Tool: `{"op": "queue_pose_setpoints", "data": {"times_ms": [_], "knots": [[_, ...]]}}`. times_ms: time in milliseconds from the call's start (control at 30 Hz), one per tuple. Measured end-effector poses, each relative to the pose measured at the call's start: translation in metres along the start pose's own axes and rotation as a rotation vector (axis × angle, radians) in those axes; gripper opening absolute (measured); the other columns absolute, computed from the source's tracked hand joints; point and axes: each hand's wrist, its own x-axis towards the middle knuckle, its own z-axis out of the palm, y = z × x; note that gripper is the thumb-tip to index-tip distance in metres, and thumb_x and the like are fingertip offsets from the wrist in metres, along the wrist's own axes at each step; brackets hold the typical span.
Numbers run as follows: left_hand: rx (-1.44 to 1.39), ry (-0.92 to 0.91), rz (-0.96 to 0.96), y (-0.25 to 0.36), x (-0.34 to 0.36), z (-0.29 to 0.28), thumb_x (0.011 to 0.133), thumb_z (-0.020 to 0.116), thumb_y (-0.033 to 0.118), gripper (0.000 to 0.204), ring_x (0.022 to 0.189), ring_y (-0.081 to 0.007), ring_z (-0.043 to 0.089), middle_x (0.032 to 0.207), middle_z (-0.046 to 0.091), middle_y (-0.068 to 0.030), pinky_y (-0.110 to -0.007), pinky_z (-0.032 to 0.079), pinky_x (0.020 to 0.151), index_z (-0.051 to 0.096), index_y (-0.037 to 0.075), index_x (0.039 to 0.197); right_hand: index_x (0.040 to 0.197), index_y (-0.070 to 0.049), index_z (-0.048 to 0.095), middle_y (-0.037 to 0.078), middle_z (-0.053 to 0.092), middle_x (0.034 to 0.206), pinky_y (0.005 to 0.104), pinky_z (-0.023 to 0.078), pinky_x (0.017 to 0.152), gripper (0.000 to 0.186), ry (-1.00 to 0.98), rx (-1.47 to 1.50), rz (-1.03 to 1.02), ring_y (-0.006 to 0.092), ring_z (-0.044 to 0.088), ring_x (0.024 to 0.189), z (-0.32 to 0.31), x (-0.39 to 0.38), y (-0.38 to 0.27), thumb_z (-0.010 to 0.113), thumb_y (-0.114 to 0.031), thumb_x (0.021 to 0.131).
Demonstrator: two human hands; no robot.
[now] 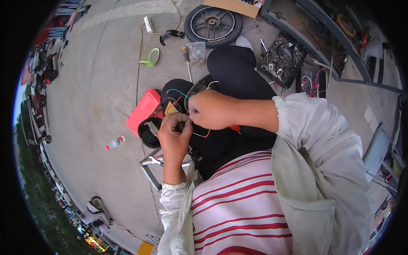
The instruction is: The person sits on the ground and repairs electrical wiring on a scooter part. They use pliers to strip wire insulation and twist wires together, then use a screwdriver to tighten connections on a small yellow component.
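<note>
My left hand (175, 129) and my right hand (216, 110) meet over my lap, both with fingers pinched together around thin wires. A red wire (173, 104) runs up from the left fingertips, and a green wire (177, 91) reaches the right hand. Beyond the right hand a white wire (211, 83) curls over a round, rimmed metal part (196, 88) between my knees, mostly covered by the hands. The exact wire ends are hidden in the fingers. Left of my left hand are a black round container (147, 137) and a red plastic box (146, 109).
Ahead lie a tyred wheel (193, 26), a screwdriver (186, 57), a clear plastic bag (196, 53), a green ring-shaped part (151, 57) and a white power strip (148, 24). A parts tray (284, 57) sits right, beside a metal frame (327, 21). A bottle (115, 143) lies left.
</note>
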Motion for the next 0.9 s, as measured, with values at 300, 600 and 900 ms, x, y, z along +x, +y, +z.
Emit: {"op": "queue_pose_setpoints", "data": {"times_ms": [300,600,900], "knots": [[-0.122,-0.084,-0.145,-0.003,0.010,-0.005,0.080,0.073,-0.003,0.012,0.065,-0.0054,0.046,0.084,0.056,0.0002,-0.022,0.038,0.060,0.067,-0.002,0.090,0.101,-0.011,0.059,0.006,0.053,0.086,0.0343,0.055,0.053,0.016,0.251,-0.496,-0.583,0.0224,0.067,0.069,-0.003,-0.011,0.016,0.062,-0.013,0.086],[-0.192,-0.109,-0.203,-0.002,0.011,-0.007,0.082,0.072,-0.004,0.011,0.065,-0.0038,0.047,0.084,0.057,0.0007,-0.021,0.039,0.059,0.067,-0.003,0.091,0.095,-0.008,0.064,0.005,0.057,0.082,0.0339,0.055,0.051,0.013,0.267,-0.571,-0.714,0.0224,0.067,0.066,-0.003,-0.002,0.023,0.064,-0.015,0.084],[0.063,-0.006,-0.014,0.014,0.006,0.000,0.075,0.073,-0.005,0.014,0.057,-0.0102,0.047,0.082,0.061,-0.0068,-0.026,0.040,0.054,0.068,-0.002,0.088,0.087,0.001,0.068,0.021,0.066,0.078,0.0438,0.053,0.066,0.019,0.027,0.092,0.252,0.0336,0.069,0.076,0.005,0.007,-0.005,0.068,-0.017,0.080]]}}
